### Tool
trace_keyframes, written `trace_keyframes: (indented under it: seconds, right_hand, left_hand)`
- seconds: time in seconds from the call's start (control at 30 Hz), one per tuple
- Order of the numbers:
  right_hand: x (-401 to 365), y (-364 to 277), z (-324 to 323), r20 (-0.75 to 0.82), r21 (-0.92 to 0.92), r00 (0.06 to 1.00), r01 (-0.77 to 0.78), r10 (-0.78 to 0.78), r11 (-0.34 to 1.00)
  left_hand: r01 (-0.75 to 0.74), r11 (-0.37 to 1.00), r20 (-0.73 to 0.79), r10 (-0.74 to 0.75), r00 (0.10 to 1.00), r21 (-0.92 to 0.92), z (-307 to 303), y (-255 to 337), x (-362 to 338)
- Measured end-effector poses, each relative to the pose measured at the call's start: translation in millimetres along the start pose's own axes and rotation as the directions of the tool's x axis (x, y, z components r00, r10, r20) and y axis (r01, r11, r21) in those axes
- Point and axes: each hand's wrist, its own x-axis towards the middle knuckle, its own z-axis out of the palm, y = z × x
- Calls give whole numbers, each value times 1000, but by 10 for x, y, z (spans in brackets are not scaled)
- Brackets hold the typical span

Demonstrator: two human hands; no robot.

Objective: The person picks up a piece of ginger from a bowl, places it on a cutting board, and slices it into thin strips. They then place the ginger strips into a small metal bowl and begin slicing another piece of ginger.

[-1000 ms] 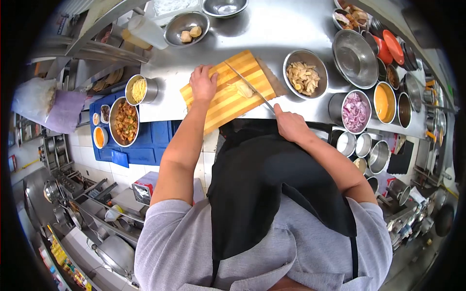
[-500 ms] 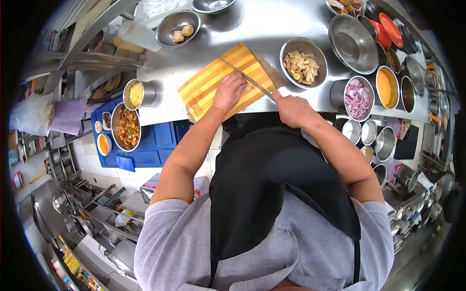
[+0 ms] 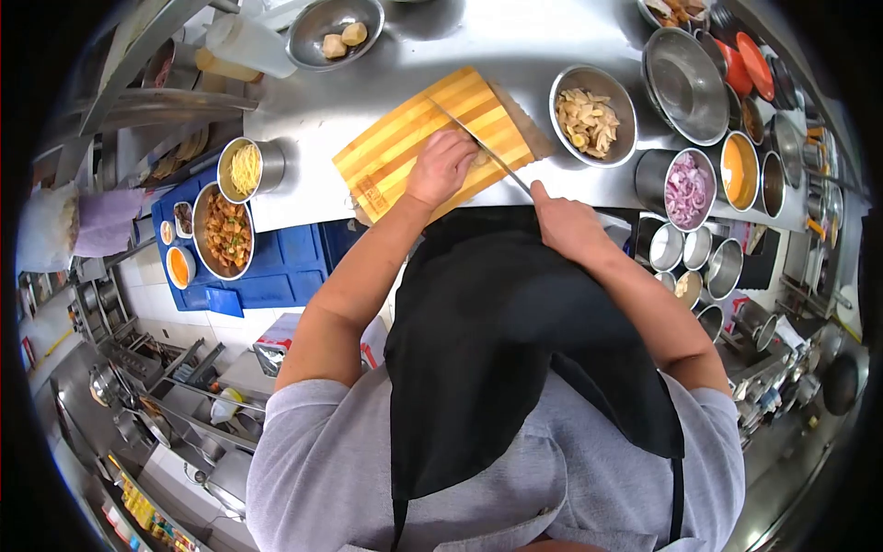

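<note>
A wooden cutting board (image 3: 391, 152) with light and dark stripes lies tilted on the steel table. My left hand (image 3: 441, 166) rests on it, fingers curled together over a pale piece that looks like ginger, mostly hidden under them. Cut pale bits (image 3: 479, 159) show beside the fingertips, next to the blade. In my right hand (image 3: 566, 221) is the handle of a long kitchen knife (image 3: 497, 158); its blade slants across the board, close to the left fingers. Right of the board stands a metal bowl (image 3: 633, 129) of pale slices (image 3: 589, 122).
Two peeled pale chunks (image 3: 344, 40) sit in a bowl at upper left. A pot of yellow strips (image 3: 245, 169) stands left at the table edge. Chopped purple onion (image 3: 688, 190) and orange sauce (image 3: 733, 161) fill pots on the right. A large strainer bowl (image 3: 685, 87) is behind them.
The camera view has shifted a little. The knife has been drawn slightly toward my body by my right hand. My left hand stays in place on the board.
</note>
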Motion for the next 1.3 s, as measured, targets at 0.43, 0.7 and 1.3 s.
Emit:
trace_keyframes:
  seconds: [0.43,0.7,1.3]
  right_hand:
    - [184,-96,83,-77,-13,997,5,-6,1000]
    - [-36,-133,-103,-19,2,1000,-6,6,1000]
    - [47,-219,-414,4,-5,1000,-1,1,1000]
  left_hand:
    - [-12,1000,-17,13,1000,8,21,-33,-1]
    - [-12,1000,-31,12,999,3,25,-46,-7]
    - [1,998,-63,2,998,59,29,-58,-29]
